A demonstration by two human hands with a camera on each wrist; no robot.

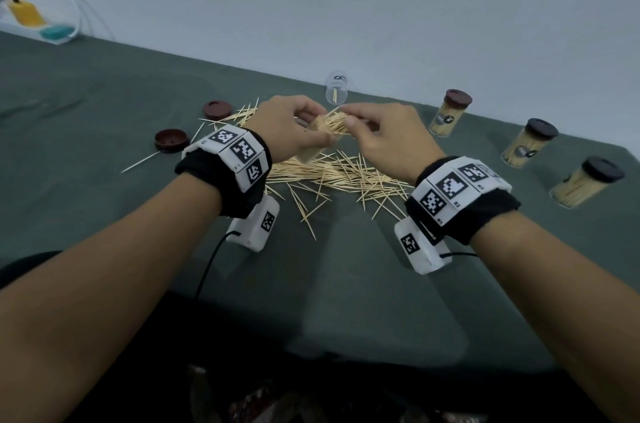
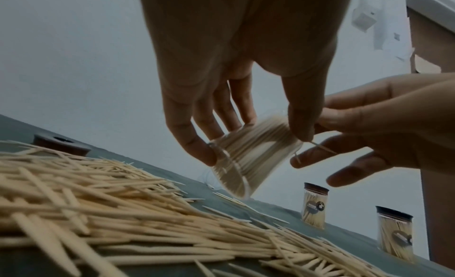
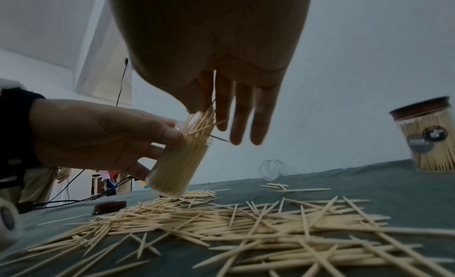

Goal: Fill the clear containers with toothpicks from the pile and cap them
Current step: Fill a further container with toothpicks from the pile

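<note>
Left hand (image 1: 287, 128) grips a nearly full container (image 3: 177, 164), right hand (image 1: 381, 135) pinching toothpicks (image 3: 199, 121) in; three capped jars (image 1: 526, 145) done, one container (image 1: 336, 90) almost empty

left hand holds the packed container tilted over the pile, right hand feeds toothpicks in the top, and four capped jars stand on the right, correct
Not quite: three capped jars stand on the right, not four, as the head view shows. The left hand does hold the packed container tilted over the pile, the right hand feeding toothpicks in.

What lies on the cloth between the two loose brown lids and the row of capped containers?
The toothpick pile, with both hands above it; the head view shows this.
</note>
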